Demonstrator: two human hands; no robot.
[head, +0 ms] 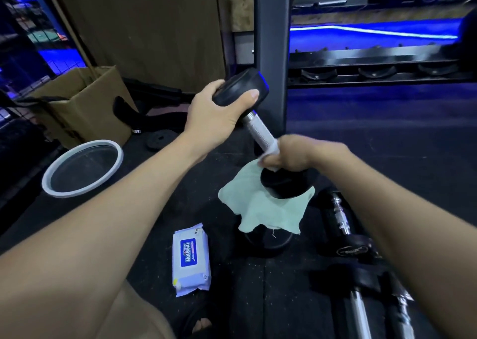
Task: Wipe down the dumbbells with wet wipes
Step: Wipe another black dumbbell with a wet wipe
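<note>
Your left hand [214, 114] grips the upper head of the black rubber-ended dumbbell with the knurled steel handle [258, 129], held tilted over a pale green cloth [260, 209]. Your right hand [291, 155] wraps a white wet wipe [271, 149] round the handle's lower end, so the stroke runs up along that axis toward your left hand.

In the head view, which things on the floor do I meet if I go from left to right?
White-rimmed basin → pack of wet wipes → pale green cloth under the dumbbell → the other dumbbells lying at the right.

Head-worn view, forward and down
</note>
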